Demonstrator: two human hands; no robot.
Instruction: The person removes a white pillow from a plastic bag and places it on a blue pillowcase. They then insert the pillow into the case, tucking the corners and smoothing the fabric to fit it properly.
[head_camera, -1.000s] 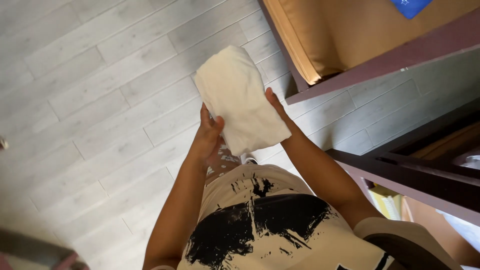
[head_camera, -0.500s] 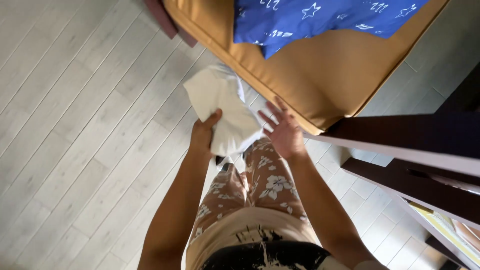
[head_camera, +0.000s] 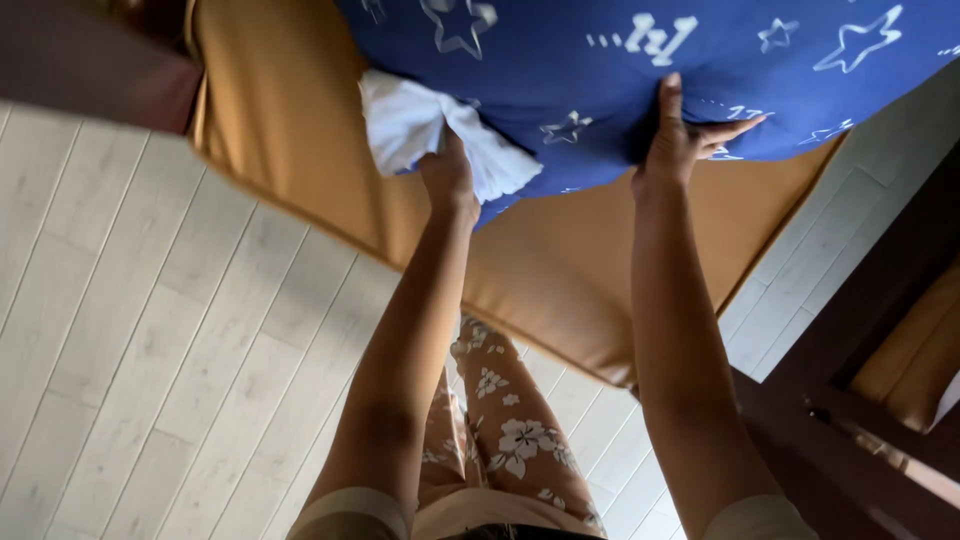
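pale plank floor (head_camera: 130, 330) runs under a tan cushioned seat (head_camera: 560, 270), where a blue star-print cloth (head_camera: 600, 90) lies spread. the left hand (head_camera: 448, 175) is closed on a folded white cloth (head_camera: 420, 125) at the blue cloth's edge; the right hand (head_camera: 680, 135) presses flat, fingers spread, on the blue fabric. loosely pinched, the white cloth could unfold or slide off the seat's front edge.

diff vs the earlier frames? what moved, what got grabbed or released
Both hands went forward from in front of the body to the tan cushion. The right hand let go of the white cloth and now presses flat on the blue star-print fabric. The left hand carried the cloth onto the cushion beside that fabric. Unchanged: the left hand's grip on the cloth, the pale plank floor.
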